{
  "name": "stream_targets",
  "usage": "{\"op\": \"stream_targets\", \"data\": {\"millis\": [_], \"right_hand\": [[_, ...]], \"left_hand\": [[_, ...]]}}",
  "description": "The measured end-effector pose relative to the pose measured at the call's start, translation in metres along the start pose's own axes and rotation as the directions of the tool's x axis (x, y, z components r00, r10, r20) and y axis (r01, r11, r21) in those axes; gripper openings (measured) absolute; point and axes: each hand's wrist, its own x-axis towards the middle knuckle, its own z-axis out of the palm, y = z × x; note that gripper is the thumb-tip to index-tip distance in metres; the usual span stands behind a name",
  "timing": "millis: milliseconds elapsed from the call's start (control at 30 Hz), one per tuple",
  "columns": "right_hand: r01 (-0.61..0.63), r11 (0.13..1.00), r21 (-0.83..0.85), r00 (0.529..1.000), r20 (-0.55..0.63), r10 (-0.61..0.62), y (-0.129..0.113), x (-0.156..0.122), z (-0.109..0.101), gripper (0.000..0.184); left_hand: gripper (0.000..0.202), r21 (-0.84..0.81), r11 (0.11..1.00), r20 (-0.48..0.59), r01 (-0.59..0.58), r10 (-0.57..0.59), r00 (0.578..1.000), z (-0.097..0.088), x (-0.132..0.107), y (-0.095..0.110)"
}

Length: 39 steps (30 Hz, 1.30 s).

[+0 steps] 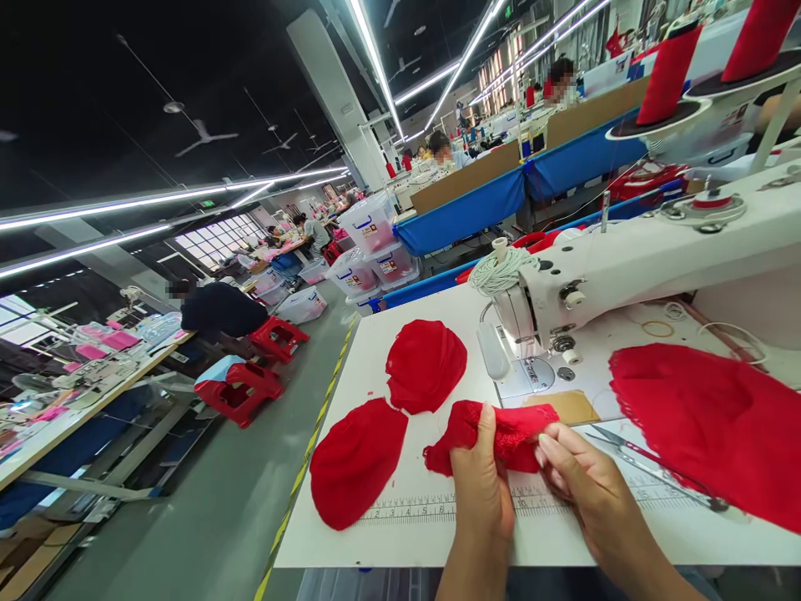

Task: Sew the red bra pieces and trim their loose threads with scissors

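Observation:
A small piece of red fabric [463, 430] with a lacy edge is held between my two hands above the white sewing table [431, 542]. My left hand [481, 476] is closed on its middle, thumb on top. At the right end, my right hand [585, 484] pinches the cloth between thumb and fingers. Two rounded red fabric pieces, one nearer [358, 463] and one farther [426, 365], lie to the left. Scissors [651, 463] rest just right of my right hand, partly against a larger red cloth [713, 417].
A white sewing machine [651, 250] stands behind my hands, its presser foot over a metal plate [529, 376]. A ruler strip [406, 509] runs along the table front. Red thread cones [669, 75] stand at upper right. Plastic bins [369, 221] and red stools [241, 391] are beyond the table.

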Motion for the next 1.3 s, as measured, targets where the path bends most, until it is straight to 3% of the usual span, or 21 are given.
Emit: {"op": "stream_targets", "data": {"millis": [133, 267, 500, 733, 867, 1133, 1300], "right_hand": [[-0.016, 0.998, 0.065, 1.0, 0.001, 0.016, -0.006, -0.005, 0.004, 0.034], [-0.022, 1.0, 0.018, 0.999, -0.025, 0.022, -0.01, -0.004, 0.006, 0.038], [-0.022, 0.994, 0.103, 0.997, -0.068, 0.029, -0.007, -0.007, 0.005, 0.036], [-0.043, 0.996, 0.085, 0.999, -0.01, 0.044, -0.01, -0.002, 0.004, 0.039], [-0.033, 0.996, 0.08, 0.999, -0.031, 0.036, -0.007, -0.002, 0.004, 0.042], [-0.027, 1.0, 0.013, 0.999, -0.029, 0.027, -0.011, -0.001, 0.005, 0.044], [-0.024, 0.999, 0.022, 0.999, -0.039, 0.025, -0.012, 0.002, 0.005, 0.046]], "left_hand": [[0.037, 0.048, 0.998, 0.002, -0.039, 0.039, 0.999, 0.002, -0.003, 0.0], [0.035, 0.104, 0.991, -0.003, -0.079, 0.08, 0.997, 0.003, -0.004, -0.002], [0.037, 0.099, 0.992, -0.004, -0.079, 0.079, 0.997, 0.002, -0.001, -0.006], [0.037, 0.145, 0.985, -0.008, -0.09, 0.093, 0.996, 0.004, -0.004, -0.003], [0.038, 0.138, 0.987, -0.019, -0.086, 0.09, 0.996, 0.003, -0.005, -0.003], [0.031, 0.196, 0.973, 0.06, -0.122, 0.112, 0.992, 0.0, -0.006, -0.004], [0.034, 0.207, 0.972, 0.026, -0.115, 0.112, 0.993, -0.001, -0.005, -0.005]]}}
